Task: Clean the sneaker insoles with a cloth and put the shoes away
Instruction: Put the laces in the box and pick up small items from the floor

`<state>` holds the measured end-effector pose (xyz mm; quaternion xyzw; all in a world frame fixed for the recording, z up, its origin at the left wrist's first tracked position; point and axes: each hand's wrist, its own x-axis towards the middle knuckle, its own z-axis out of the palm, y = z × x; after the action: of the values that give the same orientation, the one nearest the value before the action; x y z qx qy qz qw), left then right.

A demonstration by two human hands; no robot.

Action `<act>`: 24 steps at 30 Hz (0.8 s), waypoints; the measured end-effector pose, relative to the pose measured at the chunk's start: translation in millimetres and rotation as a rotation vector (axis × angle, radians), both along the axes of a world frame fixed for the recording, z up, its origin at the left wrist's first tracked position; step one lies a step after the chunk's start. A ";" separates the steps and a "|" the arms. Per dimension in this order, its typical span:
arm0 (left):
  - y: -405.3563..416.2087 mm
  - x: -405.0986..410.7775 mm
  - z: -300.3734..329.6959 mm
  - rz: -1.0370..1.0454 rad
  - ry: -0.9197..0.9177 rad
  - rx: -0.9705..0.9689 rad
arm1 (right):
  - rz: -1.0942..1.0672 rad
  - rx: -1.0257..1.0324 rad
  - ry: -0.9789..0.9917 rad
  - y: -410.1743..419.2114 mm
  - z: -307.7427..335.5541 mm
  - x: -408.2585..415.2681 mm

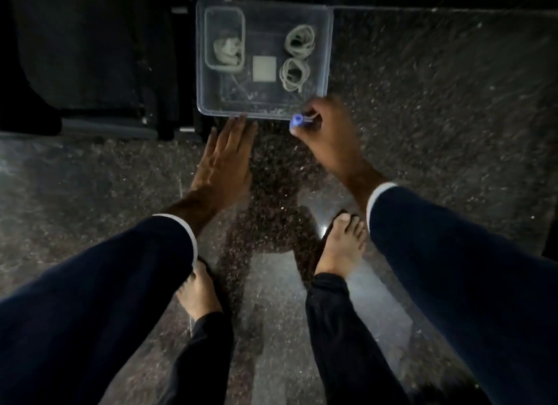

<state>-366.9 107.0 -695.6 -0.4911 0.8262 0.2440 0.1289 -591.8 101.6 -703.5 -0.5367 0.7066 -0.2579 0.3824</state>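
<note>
On floor ahead: clear plastic box (262,57), looks light, rigid, slick. My left hand (225,160) flat against near rim; right hand (324,133) pinches small blue-tipped item (297,121) at near-right corner. I'd grip rims. Sneakers, cloth not visible.

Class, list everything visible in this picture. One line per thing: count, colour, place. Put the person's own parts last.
Clear plastic box: one, transparent, on the floor at top centre.
Smaller container: one, clear, inside the box at left, holding something pale.
Coiled laces: two bundles, off-white, inside the box at right.
Square pad: one, pale, in the box's middle.
Small object: one, blue-tipped, pinched at the box's near right corner.
Floor: dark speckled stone.
Left hand: fingers straight, fingertips at the box's near edge.
Right hand: grips the small object.
Feet: two, bare.
</note>
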 end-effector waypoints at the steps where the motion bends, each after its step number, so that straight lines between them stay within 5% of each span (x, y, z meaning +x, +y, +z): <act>1: -7.2 -5.6 -3.8 -0.011 -0.005 -0.015 | 0.027 -0.031 0.073 -17.2 -2.8 -5.0; 7: -37.8 -23.8 -37.5 -0.057 -0.074 -0.044 | 0.330 -0.011 0.438 -75.3 -24.9 -8.8; 13: -37.3 -19.6 -54.0 -0.041 -0.082 -0.023 | 0.412 0.103 0.602 -81.5 -40.0 3.5; 24: -34.7 -18.8 -55.5 -0.058 -0.098 -0.040 | 0.410 0.181 0.536 -77.6 -37.6 -3.4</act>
<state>-385.7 72.3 -751.1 -0.4807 0.8375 0.1992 0.1665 -595.2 24.0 -741.1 -0.6801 0.6793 0.0382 0.2730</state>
